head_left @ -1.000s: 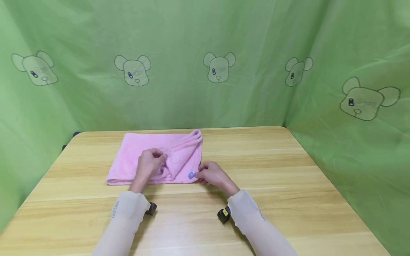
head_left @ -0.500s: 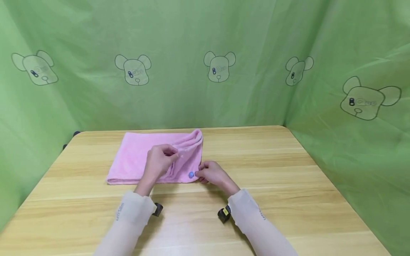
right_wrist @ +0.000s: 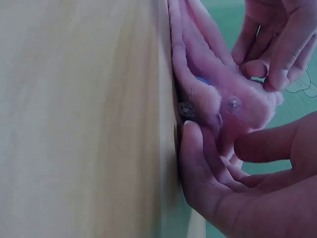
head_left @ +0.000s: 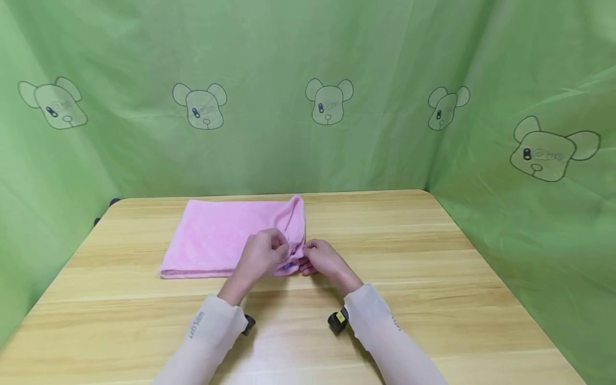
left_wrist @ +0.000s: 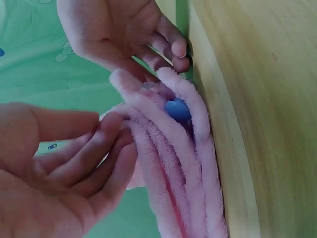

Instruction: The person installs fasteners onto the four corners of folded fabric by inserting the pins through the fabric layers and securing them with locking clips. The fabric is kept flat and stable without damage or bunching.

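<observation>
A folded pink plush cloth [head_left: 216, 230] lies on the wooden table, its right end bunched up in layers. My left hand [head_left: 262, 254] pinches the lifted upper layer between thumb and fingertips. At the front right corner my right hand [head_left: 328, 263] grips the lower layer, thumb above and fingers along the underside. Between the layers shows a blue button [left_wrist: 178, 110], partly covered by cloth in the right wrist view. That view also has a clear round snap [right_wrist: 233, 103] on the raised flap and another clear snap [right_wrist: 186, 109] near my right fingertips.
The wooden table [head_left: 409, 321] reaches back to a green curtain [head_left: 269, 144] with bear-head prints, which also hangs at both sides. A black wrist camera [head_left: 338, 322] sits at my right cuff, close over the table.
My left hand has moved right and slightly toward me, drawing the upper layer over the blue button at the corner. My right hand has stayed at the corner, its fingers shifting a little.
</observation>
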Action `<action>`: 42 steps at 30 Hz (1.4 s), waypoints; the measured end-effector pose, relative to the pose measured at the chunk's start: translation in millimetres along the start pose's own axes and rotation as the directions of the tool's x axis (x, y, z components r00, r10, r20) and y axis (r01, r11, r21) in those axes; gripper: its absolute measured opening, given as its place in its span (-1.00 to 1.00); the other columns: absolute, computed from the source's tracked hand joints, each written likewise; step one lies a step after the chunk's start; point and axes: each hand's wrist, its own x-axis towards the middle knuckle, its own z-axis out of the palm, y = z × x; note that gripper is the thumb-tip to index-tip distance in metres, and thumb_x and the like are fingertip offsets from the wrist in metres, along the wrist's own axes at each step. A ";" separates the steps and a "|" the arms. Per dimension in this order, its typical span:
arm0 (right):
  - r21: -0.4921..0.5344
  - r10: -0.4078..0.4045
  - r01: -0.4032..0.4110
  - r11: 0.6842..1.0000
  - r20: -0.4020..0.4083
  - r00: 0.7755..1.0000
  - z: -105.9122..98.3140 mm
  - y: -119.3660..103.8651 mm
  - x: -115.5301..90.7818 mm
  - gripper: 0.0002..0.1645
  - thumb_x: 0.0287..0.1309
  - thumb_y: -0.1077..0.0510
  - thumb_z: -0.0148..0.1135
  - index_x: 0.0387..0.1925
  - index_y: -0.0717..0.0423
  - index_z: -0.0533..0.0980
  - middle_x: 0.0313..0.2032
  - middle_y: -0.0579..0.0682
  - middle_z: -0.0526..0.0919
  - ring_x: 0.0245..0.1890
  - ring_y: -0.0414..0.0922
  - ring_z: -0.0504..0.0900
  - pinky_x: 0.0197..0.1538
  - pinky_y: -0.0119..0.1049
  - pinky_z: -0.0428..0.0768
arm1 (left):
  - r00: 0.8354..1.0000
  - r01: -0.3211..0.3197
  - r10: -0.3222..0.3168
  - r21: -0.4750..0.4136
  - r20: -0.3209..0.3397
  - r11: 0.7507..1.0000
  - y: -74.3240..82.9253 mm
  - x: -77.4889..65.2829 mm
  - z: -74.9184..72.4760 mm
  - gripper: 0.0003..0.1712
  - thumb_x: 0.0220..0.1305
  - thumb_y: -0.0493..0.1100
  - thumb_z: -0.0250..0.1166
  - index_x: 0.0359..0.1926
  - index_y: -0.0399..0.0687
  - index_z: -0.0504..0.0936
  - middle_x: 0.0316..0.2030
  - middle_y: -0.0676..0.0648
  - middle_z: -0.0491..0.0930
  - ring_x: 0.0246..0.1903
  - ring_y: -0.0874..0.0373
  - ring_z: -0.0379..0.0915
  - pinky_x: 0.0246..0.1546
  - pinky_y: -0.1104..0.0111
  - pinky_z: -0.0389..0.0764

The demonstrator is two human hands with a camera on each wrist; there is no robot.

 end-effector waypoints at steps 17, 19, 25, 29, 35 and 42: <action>-0.246 -0.186 0.140 0.959 -0.177 0.966 -1.4 -8.6 -4.4 -0.70 0.36 0.10 0.13 0.05 0.06 0.58 -0.20 0.05 0.63 -0.29 -0.08 0.55 -0.23 -0.21 0.53 | 0.987 0.055 -0.062 0.048 0.150 0.997 -14.7 0.9 3.4 -0.55 0.06 -0.21 0.48 -0.01 -0.12 0.57 -0.29 -0.07 0.67 -0.31 0.04 0.56 -0.17 0.13 0.57; -0.240 -0.191 0.144 0.960 -0.185 0.964 -1.3 -9.9 -5.1 -0.76 0.35 0.10 0.14 -0.09 0.11 0.63 -0.25 0.04 0.65 -0.28 -0.07 0.55 -0.19 -0.19 0.53 | 0.988 0.041 -0.049 0.054 0.149 0.998 -14.3 0.8 3.0 -0.61 0.07 -0.25 0.45 -0.04 -0.10 0.61 -0.33 -0.06 0.67 -0.35 0.06 0.55 -0.22 0.13 0.58; -0.244 -0.182 0.130 0.961 -0.200 0.963 -1.4 -11.1 -6.3 -0.78 0.16 0.26 0.19 -0.15 0.21 0.61 -0.25 0.07 0.66 -0.26 -0.03 0.57 -0.15 -0.16 0.55 | 0.987 0.039 -0.047 0.055 0.151 0.998 -9.3 0.6 1.8 -0.67 0.08 -0.34 0.38 -0.09 -0.03 0.69 -0.29 -0.08 0.67 -0.32 0.06 0.55 -0.19 0.12 0.59; -0.250 -0.220 0.157 0.955 -0.250 0.943 -1.5 -13.1 -7.3 -0.67 0.20 0.25 0.16 0.01 0.14 0.57 -0.29 0.07 0.64 -0.34 -0.05 0.57 -0.31 -0.22 0.56 | 0.983 0.067 -0.072 0.036 0.168 0.997 -4.7 -0.4 1.3 -0.67 0.10 -0.30 0.40 -0.06 -0.02 0.69 -0.21 -0.12 0.65 -0.25 0.02 0.55 -0.11 0.07 0.57; -0.365 -0.283 0.214 0.906 -0.147 0.948 -0.9 -15.1 -10.4 -0.62 0.26 0.18 0.21 0.10 0.14 0.54 -0.26 0.07 0.65 -0.32 -0.08 0.58 -0.25 -0.16 0.61 | 0.977 0.087 -0.080 -0.027 0.200 0.996 -4.2 -2.6 1.3 -0.72 0.27 -0.12 0.34 -0.01 -0.05 0.68 -0.26 -0.07 0.67 -0.29 0.07 0.57 -0.10 0.08 0.57; -0.466 -0.266 0.204 0.861 -0.071 0.961 -1.1 -10.0 -8.9 -0.69 0.24 0.19 0.22 -0.01 0.22 0.57 -0.22 0.09 0.63 -0.25 -0.03 0.56 -0.18 -0.11 0.59 | 0.979 0.033 -0.037 0.024 0.199 0.999 -9.1 -1.9 4.7 -0.77 0.38 -0.13 0.22 -0.05 -0.09 0.70 -0.24 -0.06 0.71 -0.24 0.05 0.59 -0.09 0.09 0.57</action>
